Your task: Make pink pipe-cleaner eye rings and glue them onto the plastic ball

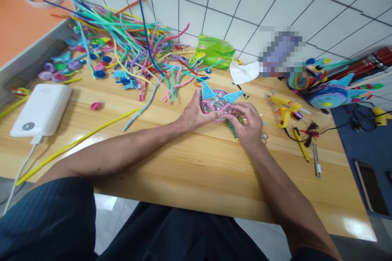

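Observation:
A round craft piece [218,97], with two pointed light-blue pipe-cleaner ears and pink pipe-cleaner edging on its face, is held above the table's middle. My left hand [197,110] grips it from the left, thumb across its lower front and fingers behind. At its lower right edge, my right hand [247,122] has thumb and fingers pinched together against the pink edging. Whatever lies between those fingertips is too small to make out. A dark green, ridged strip [232,129] shows below the piece beside my right hand. Small scissors [263,136] lie just right of that hand.
Tangled pipe cleaners [122,36] fill the back left. A white power bank [41,110] and a long yellow pipe cleaner [79,142] are at left. On the right lie a yellow glue gun [284,112], a yellow cutter [301,144] and finished-looking colourful crafts [329,97]. A tiled wall [214,0] stands behind.

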The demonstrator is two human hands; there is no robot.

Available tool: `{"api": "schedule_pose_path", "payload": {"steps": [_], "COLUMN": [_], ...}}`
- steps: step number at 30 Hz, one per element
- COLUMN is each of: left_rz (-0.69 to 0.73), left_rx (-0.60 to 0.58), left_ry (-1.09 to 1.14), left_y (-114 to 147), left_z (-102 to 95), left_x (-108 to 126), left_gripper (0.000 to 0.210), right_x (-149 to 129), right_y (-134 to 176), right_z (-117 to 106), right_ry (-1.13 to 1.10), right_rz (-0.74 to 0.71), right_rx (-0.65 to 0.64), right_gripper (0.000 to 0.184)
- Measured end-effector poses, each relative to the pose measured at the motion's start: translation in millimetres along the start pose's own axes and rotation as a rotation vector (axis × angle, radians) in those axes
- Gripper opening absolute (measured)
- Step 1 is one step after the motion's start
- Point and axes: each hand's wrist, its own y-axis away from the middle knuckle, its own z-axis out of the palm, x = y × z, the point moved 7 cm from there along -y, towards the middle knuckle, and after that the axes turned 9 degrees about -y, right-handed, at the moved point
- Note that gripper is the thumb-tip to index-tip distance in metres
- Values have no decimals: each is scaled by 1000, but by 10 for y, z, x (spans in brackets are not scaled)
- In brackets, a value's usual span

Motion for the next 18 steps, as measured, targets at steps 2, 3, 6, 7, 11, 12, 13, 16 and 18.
{"api": "schedule_pose_path", "payload": {"steps": [2,3,6,7,11,12,13,16,18], "left_rz": [-4,-2,4,5,28,27,20,-4,7], "left_rx": [1,1,5,6,-4,-5,-6,-16,-24], "left_ry": [13,23,41,44,46,40,33,11,8], "left_y": [-2,-3,-7,-10,-23,-24,-25,-20,-14], "left_z": [5,9,17,17,14,12,10,16,25], "left_x": [-3,-3,-8,-10,0,1,-2,-17,-15], "left_gripper": [80,80,81,80,81,82,82,82,80], "right_x": [7,12,20,22,20,14,5,-24,-37], "right_y": [1,2,2,1,-6,-9,-12,-20,-23], "right_z": [2,4,6,7,10,10,10,13,15], "right_ry": [10,15,7,6,23,21,15,-10,-10], "right_rz": [12,20,35,38,49,46,40,16,6], "right_rx": [1,0,-1,-3,-11,-10,-7,1,5], "right_gripper": [20,20,19,19,19,19,19,20,20]}}
